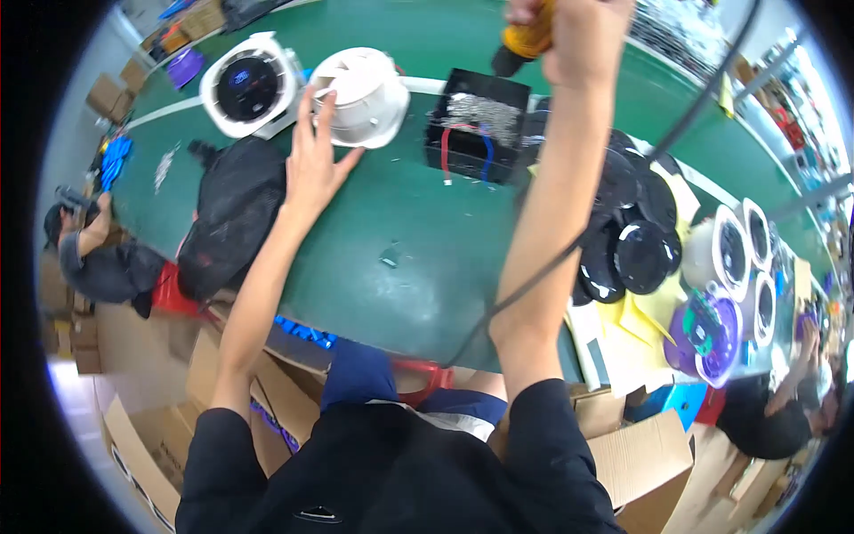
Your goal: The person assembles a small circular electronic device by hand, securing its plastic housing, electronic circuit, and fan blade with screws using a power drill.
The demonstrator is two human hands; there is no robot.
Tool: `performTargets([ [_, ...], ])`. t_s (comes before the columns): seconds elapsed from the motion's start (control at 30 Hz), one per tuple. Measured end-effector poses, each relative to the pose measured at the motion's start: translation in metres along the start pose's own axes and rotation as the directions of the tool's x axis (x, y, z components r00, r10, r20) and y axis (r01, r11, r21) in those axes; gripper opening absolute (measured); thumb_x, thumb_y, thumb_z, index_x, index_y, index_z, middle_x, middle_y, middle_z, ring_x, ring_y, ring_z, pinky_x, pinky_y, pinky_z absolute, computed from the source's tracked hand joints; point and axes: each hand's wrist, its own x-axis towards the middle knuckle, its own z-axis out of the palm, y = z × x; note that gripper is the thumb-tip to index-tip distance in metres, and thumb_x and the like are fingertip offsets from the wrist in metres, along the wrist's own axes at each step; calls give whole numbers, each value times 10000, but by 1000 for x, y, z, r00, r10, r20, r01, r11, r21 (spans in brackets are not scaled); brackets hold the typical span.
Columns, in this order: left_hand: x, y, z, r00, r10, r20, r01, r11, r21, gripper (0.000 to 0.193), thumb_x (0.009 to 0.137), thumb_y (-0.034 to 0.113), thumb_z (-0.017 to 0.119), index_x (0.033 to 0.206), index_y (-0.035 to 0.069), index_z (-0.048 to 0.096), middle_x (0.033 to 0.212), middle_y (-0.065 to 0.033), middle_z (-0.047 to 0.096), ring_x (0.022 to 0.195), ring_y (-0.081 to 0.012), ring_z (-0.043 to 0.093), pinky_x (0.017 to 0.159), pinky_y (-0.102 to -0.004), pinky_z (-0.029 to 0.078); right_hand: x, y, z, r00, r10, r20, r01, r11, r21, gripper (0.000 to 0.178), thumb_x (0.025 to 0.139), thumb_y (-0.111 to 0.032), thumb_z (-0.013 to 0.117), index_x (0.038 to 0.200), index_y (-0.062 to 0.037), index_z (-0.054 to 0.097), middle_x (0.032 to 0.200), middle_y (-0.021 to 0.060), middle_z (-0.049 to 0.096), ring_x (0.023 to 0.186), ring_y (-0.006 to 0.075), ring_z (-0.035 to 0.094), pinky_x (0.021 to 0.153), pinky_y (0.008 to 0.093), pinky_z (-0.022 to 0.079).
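My left hand (311, 169) rests against a white round plastic housing (369, 102), its fingers on the near left side and its thumb by the base. The housing stands on the green table. My right hand (578, 40), raised at the top edge and partly cut off, grips a yellow and black power screwdriver (529, 40) that points down and left. Below the tool sits a black open box (454, 165) holding many small silver screws (480, 111). A red wire and a blue wire hang across its near side.
A white unit with a round black display (249, 87) stands left, above a black mesh bag (236, 209). Black round parts (640, 254), yellow sheets, white units and a purple bowl-shaped part (689, 343) fill the right. A dark cable (543, 271) crosses my right arm. Other people sit at both sides.
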Motion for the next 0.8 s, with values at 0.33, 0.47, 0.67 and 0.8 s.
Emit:
performTargets([
  [0.33,109,-41,110,931,52,-362,-112,983,-147,738,770,71,684,1432,20,361,1426,-282,340,1276,-452,409,1079,-470,361,0,-4,3,999,0,-37,-4,996,-94,318,893,-330,730,870,-52,578,563,-26,510,435,66,510,367,204,411],
  [0.47,80,-13,103,987,63,-145,-128,858,-498,206,845,53,585,1036,-2,636,1025,-168,646,984,-335,632,907,-400,491,6,8,-18,990,-143,-13,140,982,-130,302,915,-300,692,896,-23,573,590,-13,516,415,65,489,354,211,432],
  [0.67,65,-1,108,870,444,216,-274,797,-538,362,946,221,474,1202,25,637,1311,-123,599,1208,-317,555,1028,-400,440,-1,5,-1,984,-179,23,178,946,-271,295,958,-352,633,876,-80,554,543,-31,461,426,53,462,398,193,408],
  [0.8,37,15,77,869,368,332,-108,793,-599,419,932,266,504,1263,36,615,1360,-112,572,1226,-312,552,1016,-412,454,3,9,-10,986,-162,37,166,934,-315,285,959,-358,631,892,-91,554,543,-27,461,425,68,471,402,202,416],
])
